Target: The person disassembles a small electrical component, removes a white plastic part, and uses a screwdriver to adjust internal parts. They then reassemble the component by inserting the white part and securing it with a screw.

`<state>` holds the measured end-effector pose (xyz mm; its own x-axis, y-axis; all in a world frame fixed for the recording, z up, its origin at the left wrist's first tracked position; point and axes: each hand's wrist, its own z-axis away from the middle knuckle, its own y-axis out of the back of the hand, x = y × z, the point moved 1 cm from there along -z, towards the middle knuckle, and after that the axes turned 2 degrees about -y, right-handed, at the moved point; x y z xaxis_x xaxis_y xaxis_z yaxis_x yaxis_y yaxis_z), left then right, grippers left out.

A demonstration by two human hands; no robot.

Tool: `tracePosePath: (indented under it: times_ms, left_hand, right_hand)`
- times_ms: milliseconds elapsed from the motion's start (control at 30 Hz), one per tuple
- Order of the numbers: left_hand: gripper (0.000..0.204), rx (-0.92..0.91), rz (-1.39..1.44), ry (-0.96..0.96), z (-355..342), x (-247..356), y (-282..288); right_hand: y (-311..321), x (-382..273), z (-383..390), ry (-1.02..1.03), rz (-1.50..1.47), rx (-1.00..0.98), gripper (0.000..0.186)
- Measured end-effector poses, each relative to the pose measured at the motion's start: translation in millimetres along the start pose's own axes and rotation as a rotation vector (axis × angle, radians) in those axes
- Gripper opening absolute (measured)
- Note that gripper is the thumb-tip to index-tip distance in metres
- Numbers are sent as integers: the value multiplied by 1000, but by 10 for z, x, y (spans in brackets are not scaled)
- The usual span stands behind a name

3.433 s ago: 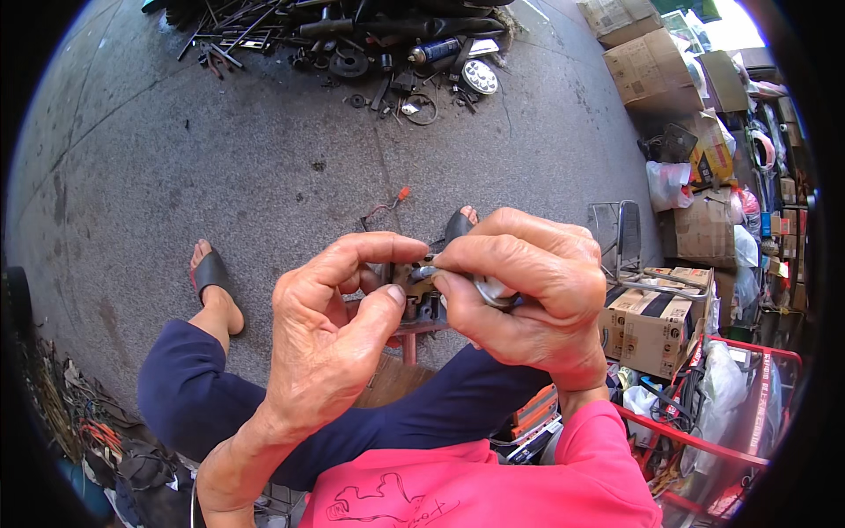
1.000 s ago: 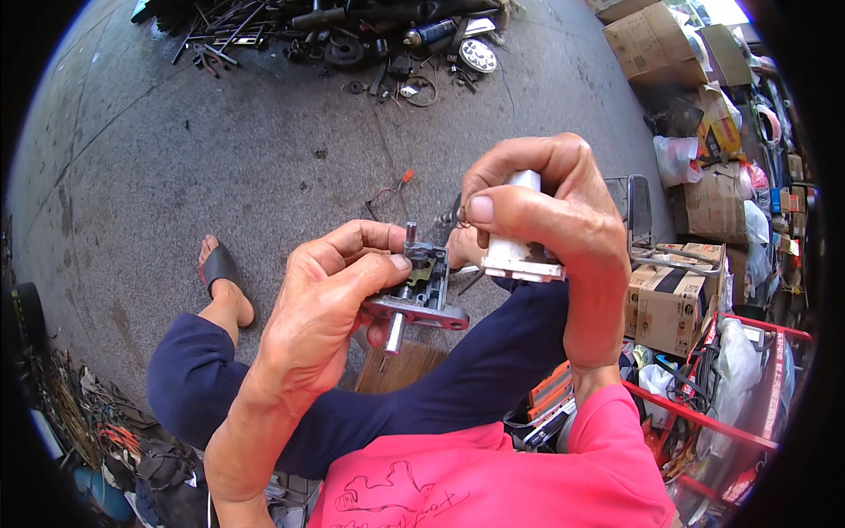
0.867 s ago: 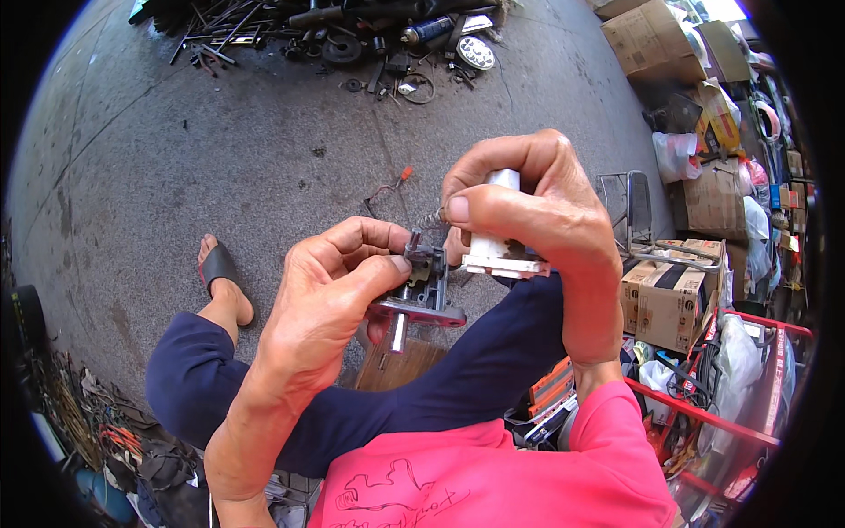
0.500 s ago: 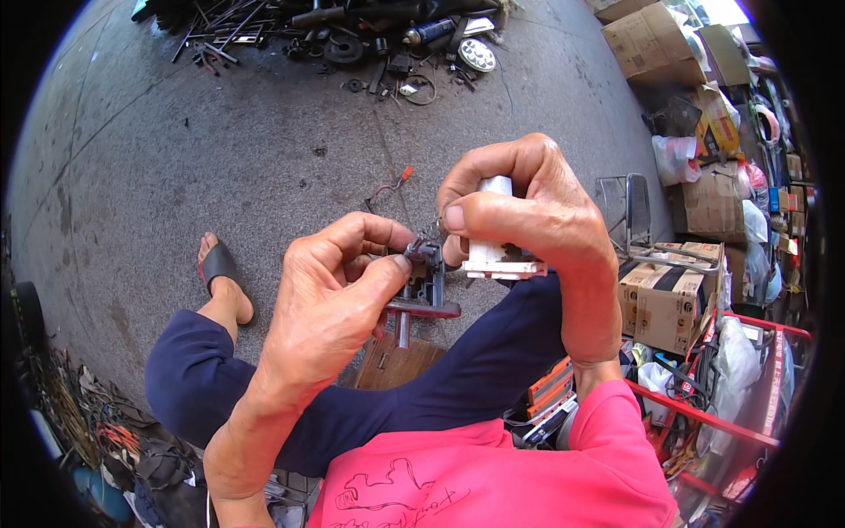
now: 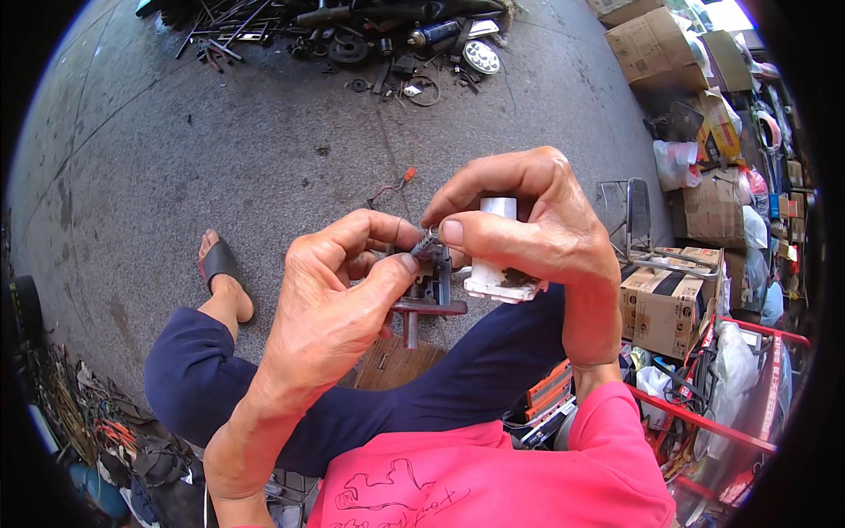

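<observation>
My left hand [image 5: 330,299] is closed around a dark mechanical part [image 5: 433,307]. This part has a flat reddish-black base plate, upright dark pieces above it and a metal shaft [image 5: 410,333] pointing down. A small coiled spring [image 5: 425,243] slants at its top, between the thumbs. My right hand [image 5: 554,229] grips a white plastic housing [image 5: 490,266] with a dirty, flanged lower end. Its thumb and index fingertip pinch at the spring's upper end, touching or nearly touching my left fingers. The curled fingers hide part of both pieces.
A wooden stool [image 5: 396,363] is below my hands. A wire with an orange connector [image 5: 407,175] lies on the floor ahead. Scrap parts [image 5: 352,48] heap at the far side. Cardboard boxes [image 5: 664,299], a metal-framed chair [image 5: 635,211] and a red rack [image 5: 704,418] stand right.
My right hand has moved slightly down and left, bringing its thumb and index finger onto the spring. The white housing has lowered and the spring shows more clearly.
</observation>
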<state>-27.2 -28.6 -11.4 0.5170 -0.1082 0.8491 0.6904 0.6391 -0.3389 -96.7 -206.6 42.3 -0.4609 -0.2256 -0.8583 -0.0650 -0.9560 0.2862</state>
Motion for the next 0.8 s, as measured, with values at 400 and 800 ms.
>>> tracePosePath:
  times_ms: [400, 800]
  left_hand:
    - [19, -25, 186, 116, -20, 11, 42]
    - [34, 65, 113, -85, 37, 25, -4]
  right_hand:
    - [-43, 92, 10, 152, 163, 72, 11]
    - [-125, 204, 9, 630, 424, 207, 10]
